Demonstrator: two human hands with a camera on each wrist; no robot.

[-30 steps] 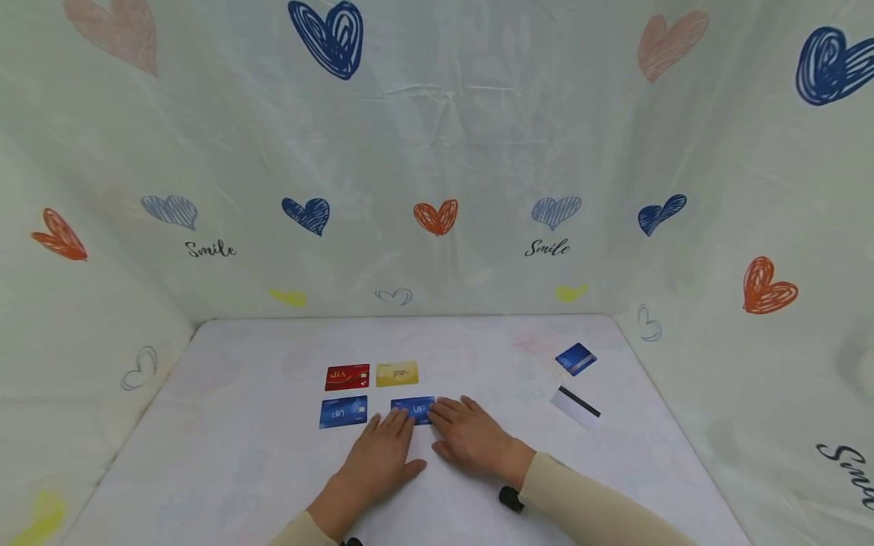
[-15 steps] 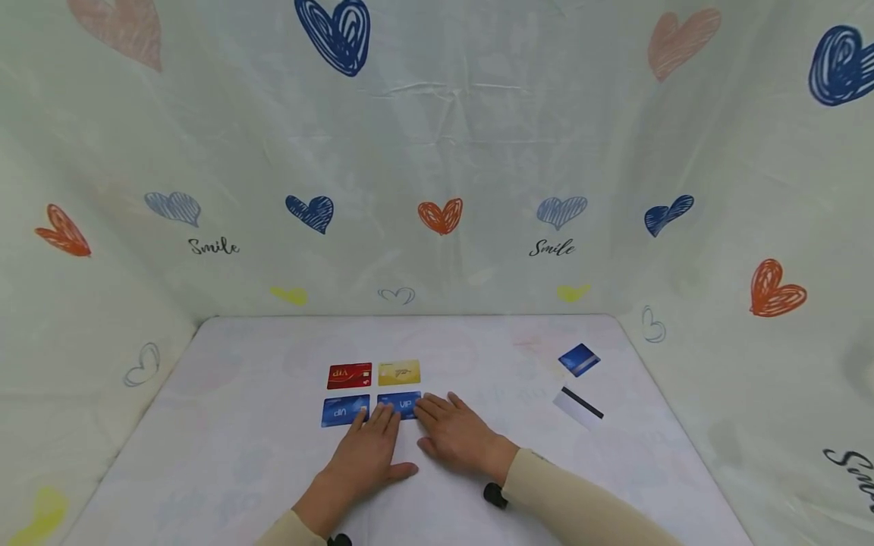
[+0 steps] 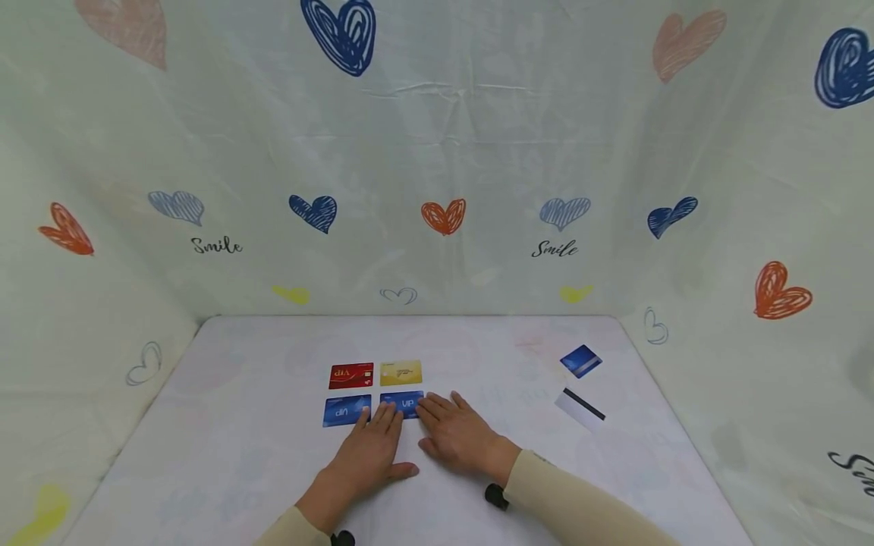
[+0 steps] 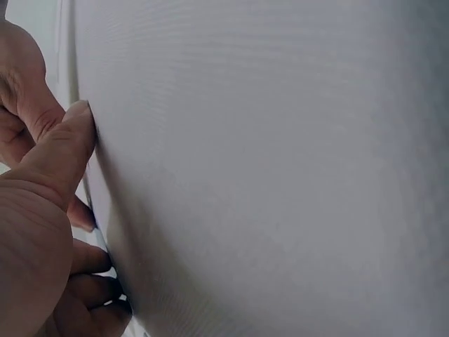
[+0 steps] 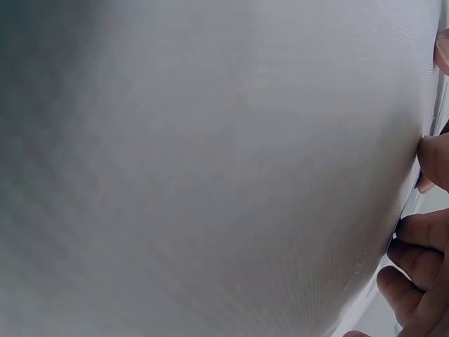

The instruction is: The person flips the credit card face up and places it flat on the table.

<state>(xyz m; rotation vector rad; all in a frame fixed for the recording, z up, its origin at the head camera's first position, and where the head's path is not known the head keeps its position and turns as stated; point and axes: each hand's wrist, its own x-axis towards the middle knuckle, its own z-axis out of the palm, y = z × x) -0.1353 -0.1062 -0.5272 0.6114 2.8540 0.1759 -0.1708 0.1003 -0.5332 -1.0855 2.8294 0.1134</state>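
Observation:
A blue VIP card (image 3: 410, 401) lies flat on the white table between my two hands. The fingertips of my left hand (image 3: 365, 453) rest over its lower left part, the fingers extended and the thumb spread. From the right side, my right hand (image 3: 460, 438) touches the card's right edge with straight fingertips. Another blue card (image 3: 344, 411) sits just to the left, and a left fingertip covers its lower right corner. Behind these two lie a red VIP card (image 3: 351, 375) and a yellow card (image 3: 401, 372). Both wrist views show mostly tabletop, with the left thumb (image 4: 66, 144) touching it.
Toward the right of the table (image 3: 519, 470) lie a tilted blue card (image 3: 581, 361) and a white card (image 3: 577, 410) with a black stripe. A curtain (image 3: 444, 167) printed with hearts hangs behind the table and along its sides.
Both hands have slid the blue VIP card left and slightly away, closer to the other blue card and under the yellow one. In the last half second the hands have barely moved.

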